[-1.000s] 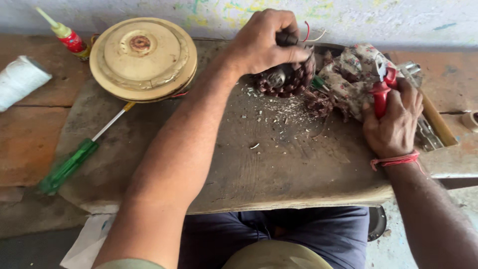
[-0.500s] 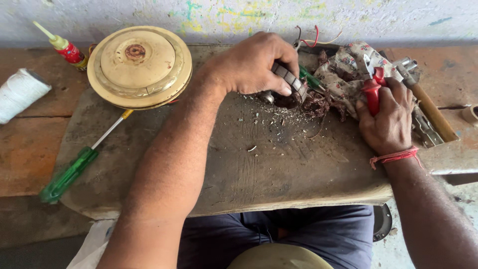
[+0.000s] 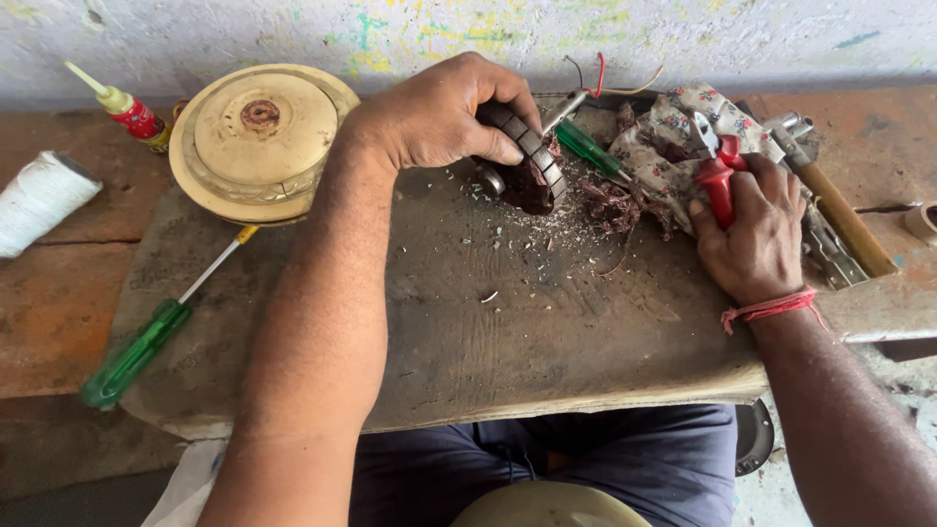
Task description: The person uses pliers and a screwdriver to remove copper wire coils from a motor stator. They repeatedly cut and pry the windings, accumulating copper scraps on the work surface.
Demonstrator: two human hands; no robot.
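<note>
My left hand point(image 3: 439, 117) grips a dark round motor stator point(image 3: 532, 171) with reddish windings, tilted on edge on the worn wooden board point(image 3: 547, 322). My right hand point(image 3: 756, 234) is closed around the red handles of a pair of pliers point(image 3: 712, 161), which rest on a patterned cloth point(image 3: 673, 132) at the board's far right. Scraps of wire and small chips point(image 3: 605, 210) lie between the two hands. Thin red and pale wires point(image 3: 610, 83) stick up behind the stator.
A round cream fan cover point(image 3: 259, 137) sits far left, with a green-handled screwdriver point(image 3: 146, 342) below it. A small red glue bottle point(image 3: 127, 112) and a white thread spool point(image 3: 39, 200) lie left. Another green screwdriver point(image 3: 590, 151), a wooden-handled hammer point(image 3: 830, 200) and a painted wall point(image 3: 293, 34) are behind.
My left hand has tipped the stator up onto its edge and drawn it slightly nearer. My right hand has stayed on the pliers, sliding a little lower.
</note>
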